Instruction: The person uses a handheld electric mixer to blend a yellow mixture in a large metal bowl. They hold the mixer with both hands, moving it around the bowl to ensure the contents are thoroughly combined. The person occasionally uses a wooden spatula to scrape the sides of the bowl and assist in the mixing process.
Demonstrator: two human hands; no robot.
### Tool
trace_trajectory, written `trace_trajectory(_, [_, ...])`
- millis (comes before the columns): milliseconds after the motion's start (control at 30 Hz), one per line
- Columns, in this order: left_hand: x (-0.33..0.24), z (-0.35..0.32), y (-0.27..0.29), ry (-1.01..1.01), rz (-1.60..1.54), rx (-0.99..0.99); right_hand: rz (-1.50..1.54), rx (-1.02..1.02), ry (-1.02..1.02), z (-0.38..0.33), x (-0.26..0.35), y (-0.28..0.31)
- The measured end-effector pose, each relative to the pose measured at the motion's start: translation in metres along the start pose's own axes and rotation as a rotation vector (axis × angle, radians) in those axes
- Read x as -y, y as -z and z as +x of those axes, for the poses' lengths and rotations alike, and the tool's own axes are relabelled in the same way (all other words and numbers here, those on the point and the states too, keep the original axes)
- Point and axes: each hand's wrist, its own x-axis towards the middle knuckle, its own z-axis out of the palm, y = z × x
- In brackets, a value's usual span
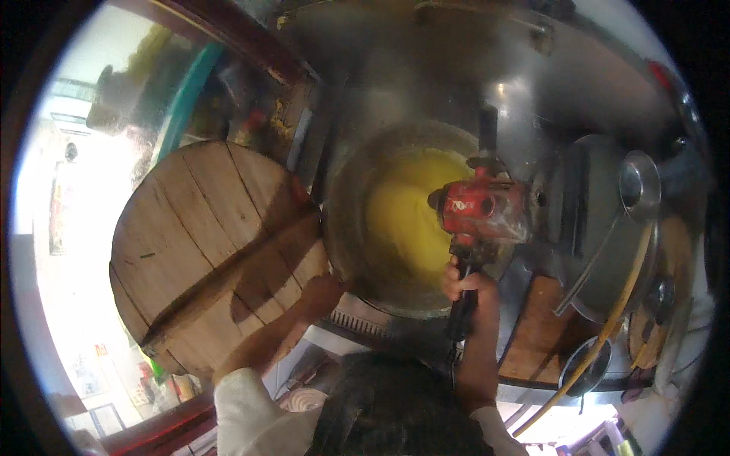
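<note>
My right hand (467, 287) grips the black side handle of a red power drill-type mixer (490, 209), held above a large metal pot (346, 251). Inside the pot is a yellow liquid or batter (411, 216), partly hidden by the mixer's body. My left hand (325, 295) is closed at the pot's near left rim, beside the edge of a big round wooden lid (194, 205). What its fingers hold is hidden. A long wooden bar (236, 277) crosses the lid. The mixer's lower end cannot be made out.
Right of the pot stand a metal basin (601, 296), a long-handled ladle (639, 186), a brown wooden board (544, 327) and a small metal bowl (585, 365). A yellow hose or pole (620, 315) runs across there. A steel wall (487, 68) rises behind; a bright window (68, 228) lies left.
</note>
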Motion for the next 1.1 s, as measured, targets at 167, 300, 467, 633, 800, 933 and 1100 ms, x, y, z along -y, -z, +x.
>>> trace_trajectory(167, [0.002, -0.005, 0.006, 0.212, -0.116, -0.139, -0.154, -0.042, 0.123, 0.002, 0.009, -0.008])
trace_trajectory(300, [0.044, 0.022, -0.037, 0.418, -0.119, -0.245, -0.251, -0.183, 0.127, -0.013, 0.015, -0.022])
trace_trajectory(467, [0.062, 0.106, 0.000, 0.544, 0.113, -0.303, -0.237, -0.115, 0.144, -0.033, 0.024, -0.011])
trace_trajectory(633, [0.076, 0.112, -0.057, 0.511, 0.173, -0.359, -0.183, -0.119, 0.114, -0.076, 0.014, -0.006])
trace_trajectory(800, [0.085, 0.120, -0.048, 0.382, 0.179, -0.345, -0.138, -0.169, 0.043, -0.100, -0.002, -0.001])
trace_trajectory(933, [0.128, 0.138, -0.059, 0.106, 0.198, -0.226, -0.186, -0.125, -0.058, -0.095, -0.007, -0.003])
trace_trajectory(1100, [0.119, 0.152, -0.084, -0.023, 0.141, -0.333, -0.217, -0.009, -0.041, -0.073, -0.013, -0.004])
